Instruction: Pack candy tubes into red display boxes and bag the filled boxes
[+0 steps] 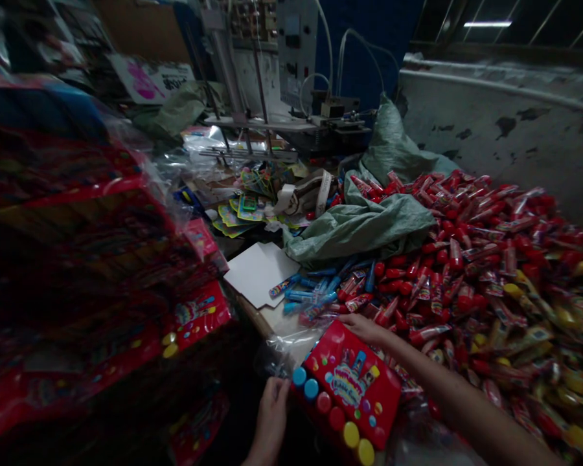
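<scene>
A red display box [357,382] lies tilted in front of me, with printed bubbles on top and blue, red and yellow round caps along its near side. Thin clear plastic bag film [284,349] spreads from its upper left edge. My left hand [272,401] is closed, its fingertips pinching the film by the box's left corner. My right hand [362,328] is at the box's far corner, fingers closed where film meets the box edge; its fingertips are partly hidden. Blue candy tubes [301,296] lie just beyond, beside a white card sheet [260,272].
Stacked red boxes [102,259] rise on the left. A big heap of red-capped tubes [466,259] and yellow ones [573,362] fills the right. A green woven sack [369,226] lies behind. A machine with hoses [333,110] stands at the back.
</scene>
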A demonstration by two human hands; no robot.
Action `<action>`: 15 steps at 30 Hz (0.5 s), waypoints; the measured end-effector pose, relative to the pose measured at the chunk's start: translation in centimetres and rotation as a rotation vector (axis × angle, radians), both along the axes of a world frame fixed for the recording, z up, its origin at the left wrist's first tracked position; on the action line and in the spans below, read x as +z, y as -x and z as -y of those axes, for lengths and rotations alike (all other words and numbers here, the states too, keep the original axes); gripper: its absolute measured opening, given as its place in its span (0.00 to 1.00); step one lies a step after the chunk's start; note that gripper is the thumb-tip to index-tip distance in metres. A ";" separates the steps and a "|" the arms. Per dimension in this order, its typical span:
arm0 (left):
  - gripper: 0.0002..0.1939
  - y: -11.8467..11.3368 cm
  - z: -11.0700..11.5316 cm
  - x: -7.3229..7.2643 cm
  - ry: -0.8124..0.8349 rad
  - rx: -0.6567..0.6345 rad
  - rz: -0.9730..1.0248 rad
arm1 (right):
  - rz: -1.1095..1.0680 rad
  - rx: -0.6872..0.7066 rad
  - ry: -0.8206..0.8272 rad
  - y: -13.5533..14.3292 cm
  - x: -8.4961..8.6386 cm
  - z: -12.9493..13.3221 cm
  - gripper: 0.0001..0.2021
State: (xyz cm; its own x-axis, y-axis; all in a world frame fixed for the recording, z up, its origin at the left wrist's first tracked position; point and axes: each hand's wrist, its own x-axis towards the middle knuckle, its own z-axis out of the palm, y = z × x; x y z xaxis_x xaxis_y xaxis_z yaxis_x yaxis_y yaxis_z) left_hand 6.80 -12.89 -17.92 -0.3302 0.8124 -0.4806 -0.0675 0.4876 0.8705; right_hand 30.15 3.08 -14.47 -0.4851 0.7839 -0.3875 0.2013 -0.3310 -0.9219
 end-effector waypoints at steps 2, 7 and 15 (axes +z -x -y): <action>0.28 -0.5 0.0 0.3 -0.014 -0.009 0.026 | -0.052 -0.079 0.038 0.1 -0.5 0.9 0.15; 0.23 -0.8 -0.7 1.4 -0.082 0.002 -0.049 | -0.093 -0.271 0.113 0.7 -1.5 2.6 0.22; 0.18 0.7 -6.4 3.5 -0.189 -0.096 -0.126 | -0.194 -0.696 0.196 3.0 -0.5 8.2 0.22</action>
State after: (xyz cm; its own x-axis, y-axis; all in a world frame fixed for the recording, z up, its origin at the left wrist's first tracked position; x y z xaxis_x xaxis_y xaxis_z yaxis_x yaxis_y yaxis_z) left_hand 6.14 -6.45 -14.46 -0.2952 0.9144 -0.2769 0.0858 0.3140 0.9455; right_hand 27.19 -5.15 -14.98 0.0235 0.8603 -0.5093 -0.2748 -0.4843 -0.8306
